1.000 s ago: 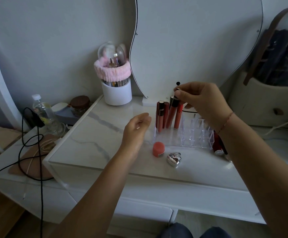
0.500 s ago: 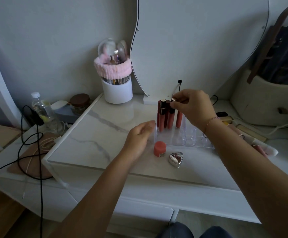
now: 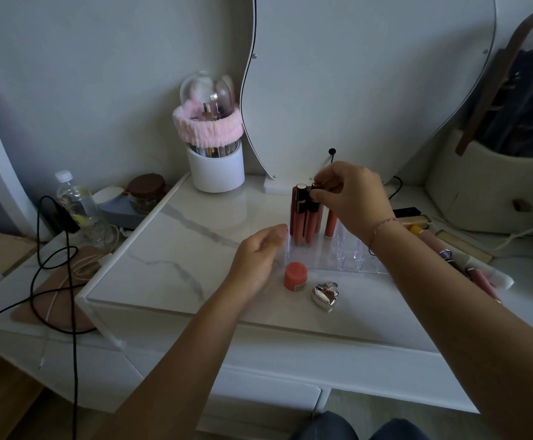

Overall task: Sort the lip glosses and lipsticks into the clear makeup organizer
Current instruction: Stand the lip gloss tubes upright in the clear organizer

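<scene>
The clear makeup organizer (image 3: 350,258) stands on the marble tabletop. Several reddish lip gloss tubes (image 3: 300,217) with dark caps stand upright in its back-left slots. My right hand (image 3: 352,198) pinches the dark cap of one tube (image 3: 314,214) standing in the organizer. My left hand (image 3: 258,258) rests with relaxed fingers against the organizer's left front corner and holds nothing. More lip products (image 3: 468,262) lie on the table to the right, behind my right forearm.
A coral round pot (image 3: 296,276) and a silver heart-shaped case (image 3: 325,296) sit in front of the organizer. A white brush holder with pink band (image 3: 216,163) and a mirror (image 3: 369,84) stand behind. A bottle (image 3: 74,201), a jar (image 3: 146,192) and black cables (image 3: 55,265) lie left.
My right hand has lowered the tube it pinches down into a slot of the organizer. My left hand has moved closer to the organizer's left corner.
</scene>
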